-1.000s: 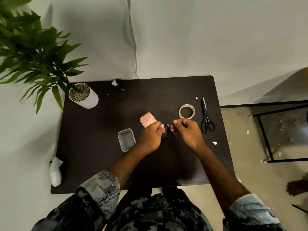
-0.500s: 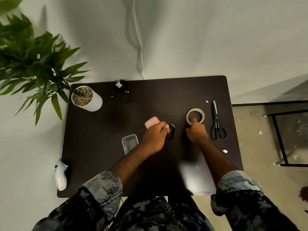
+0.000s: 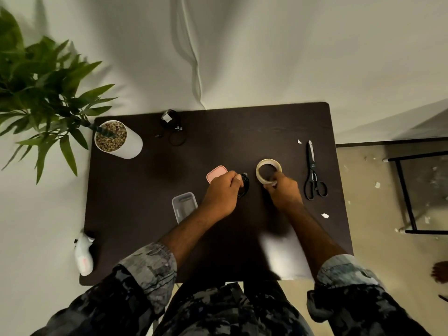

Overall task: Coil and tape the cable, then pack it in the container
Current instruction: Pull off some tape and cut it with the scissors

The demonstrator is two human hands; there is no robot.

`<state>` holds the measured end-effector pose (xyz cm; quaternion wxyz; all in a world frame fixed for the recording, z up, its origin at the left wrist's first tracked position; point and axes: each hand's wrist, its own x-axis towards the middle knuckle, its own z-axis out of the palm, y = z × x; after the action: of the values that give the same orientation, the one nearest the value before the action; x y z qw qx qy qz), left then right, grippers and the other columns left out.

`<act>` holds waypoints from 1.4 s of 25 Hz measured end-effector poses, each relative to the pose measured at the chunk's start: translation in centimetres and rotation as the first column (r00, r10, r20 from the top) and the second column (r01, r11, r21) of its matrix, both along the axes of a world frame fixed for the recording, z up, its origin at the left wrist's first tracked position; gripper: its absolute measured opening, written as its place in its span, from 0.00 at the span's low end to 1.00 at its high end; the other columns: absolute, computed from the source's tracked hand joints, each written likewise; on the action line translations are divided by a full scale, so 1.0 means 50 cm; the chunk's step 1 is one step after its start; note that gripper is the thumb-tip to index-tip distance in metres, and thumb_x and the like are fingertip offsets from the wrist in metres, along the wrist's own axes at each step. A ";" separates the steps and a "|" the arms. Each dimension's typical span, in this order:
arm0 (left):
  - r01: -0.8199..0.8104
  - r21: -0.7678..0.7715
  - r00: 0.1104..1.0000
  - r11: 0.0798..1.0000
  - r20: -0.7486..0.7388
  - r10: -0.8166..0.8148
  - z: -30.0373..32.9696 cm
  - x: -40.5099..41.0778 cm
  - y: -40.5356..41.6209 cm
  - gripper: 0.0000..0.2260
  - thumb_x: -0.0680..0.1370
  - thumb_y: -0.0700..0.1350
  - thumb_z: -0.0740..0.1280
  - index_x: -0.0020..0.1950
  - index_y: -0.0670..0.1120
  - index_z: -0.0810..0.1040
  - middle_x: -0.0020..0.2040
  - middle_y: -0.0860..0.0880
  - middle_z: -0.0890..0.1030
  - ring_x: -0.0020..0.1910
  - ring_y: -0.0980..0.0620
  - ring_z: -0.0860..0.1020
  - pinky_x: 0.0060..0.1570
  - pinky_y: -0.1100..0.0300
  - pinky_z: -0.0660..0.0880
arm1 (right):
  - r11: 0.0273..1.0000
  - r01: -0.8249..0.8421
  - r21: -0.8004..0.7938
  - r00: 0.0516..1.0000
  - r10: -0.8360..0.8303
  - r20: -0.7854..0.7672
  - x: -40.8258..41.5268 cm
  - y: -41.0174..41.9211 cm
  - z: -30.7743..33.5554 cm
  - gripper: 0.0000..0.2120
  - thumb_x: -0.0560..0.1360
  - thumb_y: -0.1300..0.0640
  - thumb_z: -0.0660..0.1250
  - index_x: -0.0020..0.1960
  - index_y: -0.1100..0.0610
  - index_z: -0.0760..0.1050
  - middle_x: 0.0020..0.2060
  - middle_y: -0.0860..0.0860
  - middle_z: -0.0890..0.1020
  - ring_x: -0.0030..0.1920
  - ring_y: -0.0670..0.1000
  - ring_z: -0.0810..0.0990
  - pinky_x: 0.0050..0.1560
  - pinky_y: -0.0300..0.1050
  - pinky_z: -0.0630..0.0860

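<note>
In the head view, the left hand [image 3: 221, 194] grips the coiled cable [image 3: 244, 187] mid-surface; the right hand [image 3: 282, 190] pinches the tape roll [image 3: 268, 171]. Coiling seems done, though the coil is partly hidden. Taping and packing into the container [image 3: 184, 206] remain.

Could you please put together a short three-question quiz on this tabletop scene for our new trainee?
1. Which hand holds the coiled black cable?
2. True or false: the scissors lie between the tape roll and the pink lid.
3. The clear container is: A) closed with its lid, B) open, lid lying apart, C) holding the cable.

Key
1. The left hand; the right hand grips the tape roll.
2. False: the scissors lie right of the roll.
3. B.
</note>
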<state>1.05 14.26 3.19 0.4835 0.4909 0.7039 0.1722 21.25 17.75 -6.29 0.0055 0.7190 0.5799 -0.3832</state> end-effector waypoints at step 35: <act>0.122 0.602 0.957 0.789 -0.281 0.067 0.100 0.065 -0.137 0.17 0.83 0.50 0.52 0.59 0.40 0.74 0.46 0.44 0.81 0.42 0.46 0.77 0.39 0.54 0.69 | 0.918 0.395 -0.046 0.553 -0.277 -0.786 -0.034 -0.195 0.294 0.10 0.75 0.63 0.79 0.54 0.60 0.82 0.44 0.52 0.88 0.44 0.56 0.90 0.40 0.53 0.87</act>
<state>4.28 7.43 8.20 0.1929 0.6511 0.6651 0.3107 19.54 8.00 8.40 -0.3681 0.5774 0.4004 -0.6090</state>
